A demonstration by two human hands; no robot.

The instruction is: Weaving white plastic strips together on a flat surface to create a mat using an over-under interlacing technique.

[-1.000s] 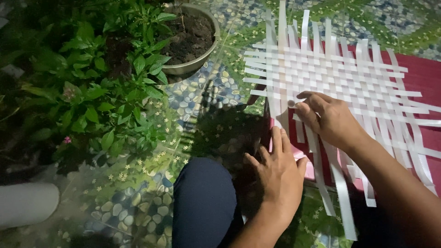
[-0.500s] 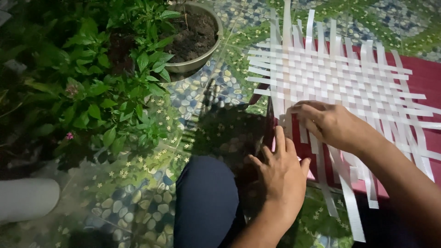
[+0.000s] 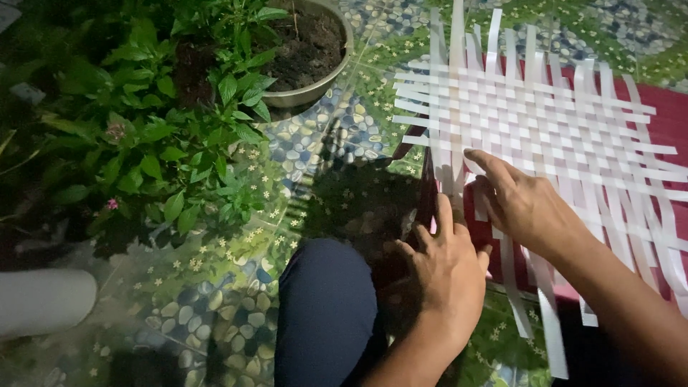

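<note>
My right hand [image 3: 527, 208] presses flat on the white strip mat [image 3: 545, 122], pinning its near-left corner on the red floor cloth [image 3: 663, 118]; left hand [image 3: 448, 269], fingers spread, steadies loose strip ends [image 3: 527, 287] w/o gripping.

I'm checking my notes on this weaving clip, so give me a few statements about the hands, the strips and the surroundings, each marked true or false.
1. The right hand rests on the woven white strips. True.
2. The left hand holds scissors. False: it holds no tool and lies by the weave's near edge.
3. The weave lies on a red mat. True.
4. The pot of soil stands on the weave. False: it stands apart, beside the green plants.
</note>
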